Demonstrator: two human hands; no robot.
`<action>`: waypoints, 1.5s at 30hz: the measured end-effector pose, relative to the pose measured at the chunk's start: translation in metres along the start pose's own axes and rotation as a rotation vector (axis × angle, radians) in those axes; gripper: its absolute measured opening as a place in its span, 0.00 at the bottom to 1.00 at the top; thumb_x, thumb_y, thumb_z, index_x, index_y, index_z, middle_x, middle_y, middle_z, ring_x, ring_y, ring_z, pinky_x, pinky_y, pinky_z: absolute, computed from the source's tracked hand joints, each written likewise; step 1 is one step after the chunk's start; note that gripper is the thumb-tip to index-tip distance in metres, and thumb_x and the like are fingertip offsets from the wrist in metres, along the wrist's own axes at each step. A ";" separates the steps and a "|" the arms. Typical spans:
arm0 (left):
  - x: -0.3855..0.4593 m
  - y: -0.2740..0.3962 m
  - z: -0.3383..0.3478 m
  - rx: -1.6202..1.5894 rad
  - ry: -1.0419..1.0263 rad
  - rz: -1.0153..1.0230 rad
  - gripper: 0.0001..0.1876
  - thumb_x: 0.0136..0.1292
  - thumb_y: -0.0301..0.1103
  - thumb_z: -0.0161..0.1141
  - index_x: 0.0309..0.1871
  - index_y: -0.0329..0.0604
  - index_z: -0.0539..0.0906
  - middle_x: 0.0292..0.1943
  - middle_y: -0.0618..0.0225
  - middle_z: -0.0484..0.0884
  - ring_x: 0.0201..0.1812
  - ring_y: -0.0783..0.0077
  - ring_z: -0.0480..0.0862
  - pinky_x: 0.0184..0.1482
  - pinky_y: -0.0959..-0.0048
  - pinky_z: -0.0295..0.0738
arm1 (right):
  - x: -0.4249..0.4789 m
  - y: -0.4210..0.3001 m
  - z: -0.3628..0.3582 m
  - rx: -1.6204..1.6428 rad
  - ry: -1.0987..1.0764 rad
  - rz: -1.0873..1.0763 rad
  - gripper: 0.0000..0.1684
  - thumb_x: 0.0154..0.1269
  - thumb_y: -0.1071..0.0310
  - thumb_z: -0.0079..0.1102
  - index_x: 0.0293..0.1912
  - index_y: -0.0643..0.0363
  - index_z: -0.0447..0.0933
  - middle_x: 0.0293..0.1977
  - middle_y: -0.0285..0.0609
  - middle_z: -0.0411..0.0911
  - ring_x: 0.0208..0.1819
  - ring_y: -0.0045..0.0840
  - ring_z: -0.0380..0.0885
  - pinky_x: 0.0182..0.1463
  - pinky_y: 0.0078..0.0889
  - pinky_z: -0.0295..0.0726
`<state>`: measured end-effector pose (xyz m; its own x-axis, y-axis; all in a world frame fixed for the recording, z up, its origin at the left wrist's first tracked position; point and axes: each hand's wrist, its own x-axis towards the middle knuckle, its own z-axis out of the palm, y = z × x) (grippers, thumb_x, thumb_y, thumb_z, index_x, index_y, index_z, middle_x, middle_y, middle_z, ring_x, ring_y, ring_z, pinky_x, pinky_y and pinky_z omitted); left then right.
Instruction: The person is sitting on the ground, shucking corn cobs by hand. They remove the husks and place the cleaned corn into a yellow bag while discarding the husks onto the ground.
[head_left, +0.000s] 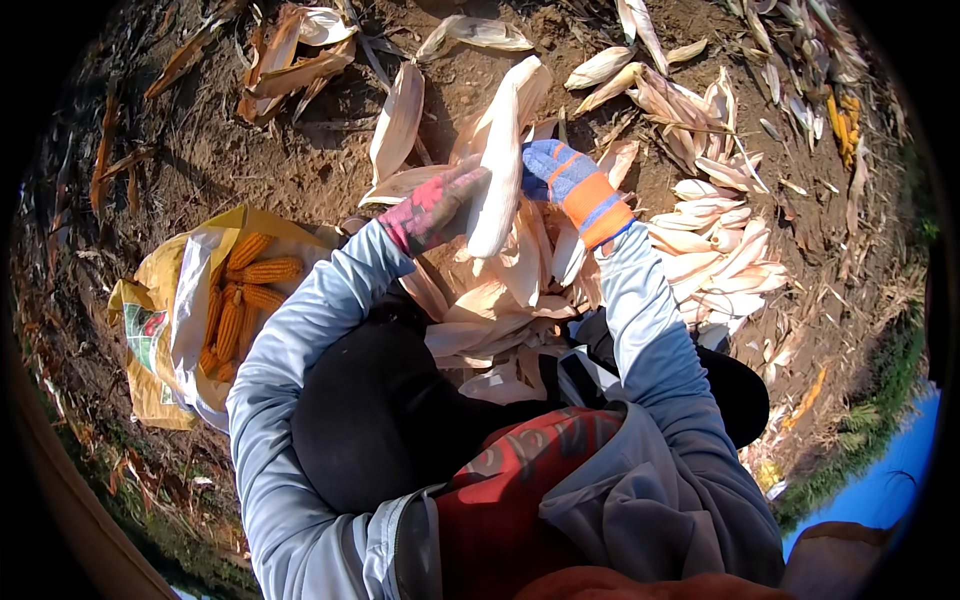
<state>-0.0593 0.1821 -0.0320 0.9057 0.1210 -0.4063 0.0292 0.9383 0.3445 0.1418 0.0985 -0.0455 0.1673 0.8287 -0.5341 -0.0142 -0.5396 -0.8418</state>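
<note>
An ear of maize in its pale dry husk (504, 161) stands out in front of me between both gloved hands. My left hand (442, 202), in a pink and grey glove, grips its left side. Against the upper right side rests my right hand (562, 184), in a blue and orange striped glove with curled fingers; whether it grips the husk is hidden. Loose dry husks (495, 315) lie heaped between my legs, below the hands. At the left, a yellow woven sack (154, 262) with a folded-back white lining holds several husked orange maize cobs (262, 270).
A pile of pale husks (727, 255) lies right of my right forearm. Unopened-looking ears (598, 67) and brown dry leaves (296, 71) are scattered on the bare soil (322, 165) ahead. More yellow cobs (844, 127) lie at the far right.
</note>
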 end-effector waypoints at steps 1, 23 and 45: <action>-0.002 0.000 0.001 0.012 0.035 0.009 0.26 0.64 0.39 0.50 0.62 0.43 0.58 0.52 0.65 0.71 0.50 0.71 0.74 0.51 0.70 0.71 | -0.007 -0.013 0.007 0.076 0.028 0.147 0.13 0.63 0.62 0.51 0.44 0.58 0.71 0.36 0.38 0.76 0.33 0.20 0.77 0.36 0.24 0.78; 0.012 -0.011 -0.010 0.243 0.168 0.130 0.27 0.57 0.34 0.60 0.58 0.40 0.63 0.49 0.67 0.73 0.48 0.75 0.75 0.49 0.75 0.72 | -0.024 -0.001 0.017 0.291 0.009 0.100 0.14 0.59 0.60 0.56 0.40 0.59 0.73 0.31 0.32 0.72 0.33 0.12 0.66 0.40 0.18 0.67; 0.013 -0.003 -0.009 -0.063 0.359 0.145 0.24 0.60 0.36 0.57 0.56 0.40 0.62 0.49 0.62 0.72 0.49 0.66 0.75 0.52 0.63 0.72 | -0.013 0.014 0.022 0.511 0.105 0.184 0.24 0.61 0.59 0.54 0.53 0.62 0.65 0.45 0.43 0.72 0.45 0.28 0.73 0.51 0.31 0.73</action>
<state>-0.0512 0.1838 -0.0464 0.6929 0.3491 -0.6309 -0.1242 0.9197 0.3725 0.1180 0.0836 -0.0519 0.2137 0.6940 -0.6875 -0.5245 -0.5122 -0.6801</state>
